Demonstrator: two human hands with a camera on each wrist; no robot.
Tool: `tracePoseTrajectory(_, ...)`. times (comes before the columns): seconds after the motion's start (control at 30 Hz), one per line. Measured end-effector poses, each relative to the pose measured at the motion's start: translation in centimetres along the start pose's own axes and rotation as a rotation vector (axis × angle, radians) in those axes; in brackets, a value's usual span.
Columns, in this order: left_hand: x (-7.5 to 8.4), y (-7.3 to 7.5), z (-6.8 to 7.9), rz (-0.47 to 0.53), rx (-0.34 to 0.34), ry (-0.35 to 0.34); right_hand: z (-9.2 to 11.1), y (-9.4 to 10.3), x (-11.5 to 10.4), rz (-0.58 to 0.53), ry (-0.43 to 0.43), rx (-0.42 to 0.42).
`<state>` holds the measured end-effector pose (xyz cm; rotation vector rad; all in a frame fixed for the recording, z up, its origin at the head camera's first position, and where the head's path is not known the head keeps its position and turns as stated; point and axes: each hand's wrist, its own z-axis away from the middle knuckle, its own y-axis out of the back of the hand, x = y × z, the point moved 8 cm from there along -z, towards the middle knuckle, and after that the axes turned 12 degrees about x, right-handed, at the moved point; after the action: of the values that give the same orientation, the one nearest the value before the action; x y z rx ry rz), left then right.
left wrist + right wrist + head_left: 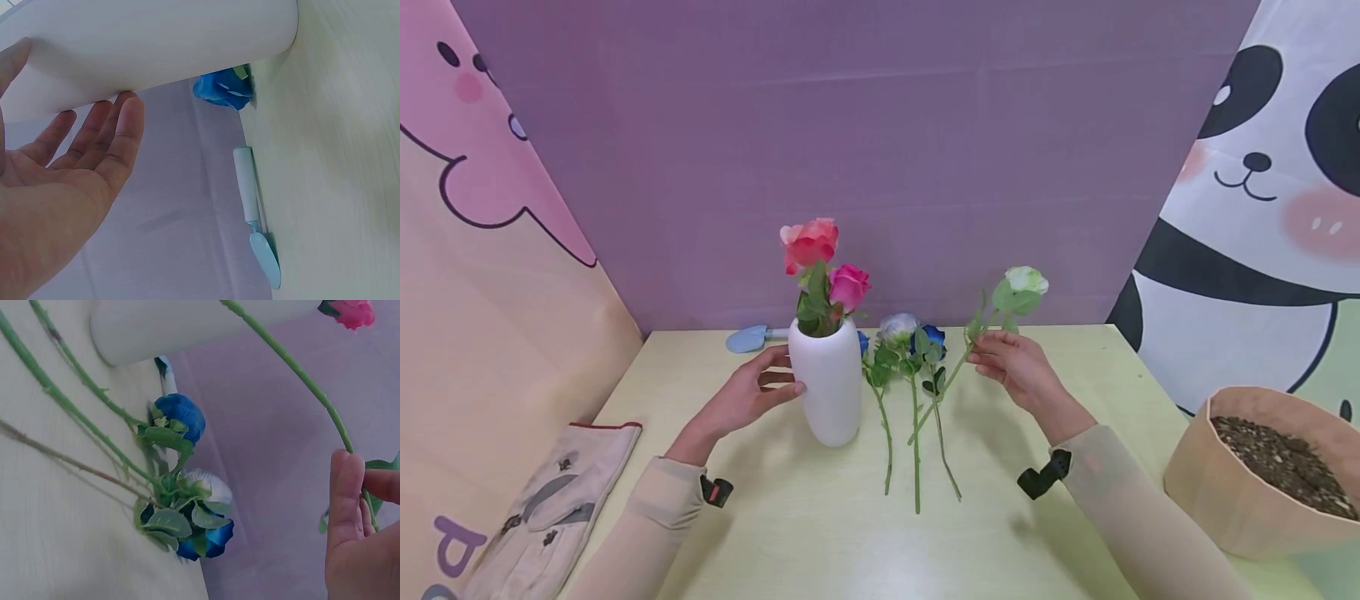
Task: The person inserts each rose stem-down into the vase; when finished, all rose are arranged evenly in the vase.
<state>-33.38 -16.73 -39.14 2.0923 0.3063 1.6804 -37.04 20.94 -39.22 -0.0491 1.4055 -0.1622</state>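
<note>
My left hand (748, 392) steadies a tall white vase (827, 392), the thumb on its near side and the fingertips against its far side. A coral rose (810, 243) and a magenta rose (849, 287) stand in the upright vase. To the right, my right hand (1018, 367) pinches the green stem (306, 378) of a white rose (1026, 281) between thumb and fingers. The bloom tilts up and away to the right, and the stem's lower end slants down-left over the lying flowers. Blue roses (181, 417) and a whitish flower (898, 327) lie between vase and right hand.
A light-blue hand trowel (747, 339) lies behind the vase at the table's back edge. Folded pale gloves (561, 492) are at the left edge. At the right stands a tan pot (1217, 492) of dark soil. A purple backdrop (887, 150) rises behind the table.
</note>
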Motion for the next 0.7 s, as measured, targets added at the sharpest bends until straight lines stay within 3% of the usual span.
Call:
tracePoseTrajectory(0.3, -0.1, 0.0, -0.1, -0.006, 0.004, 0.003, 0.6, -0.3, -1.4, -0.106, 0.024, 0.072)
tracePoseTrajectory(0.7, -0.2, 0.0, -0.1, -0.004, 0.008, 0.014, 1.7, -1.2, -3.2, -0.272, 0.063, 0.103)
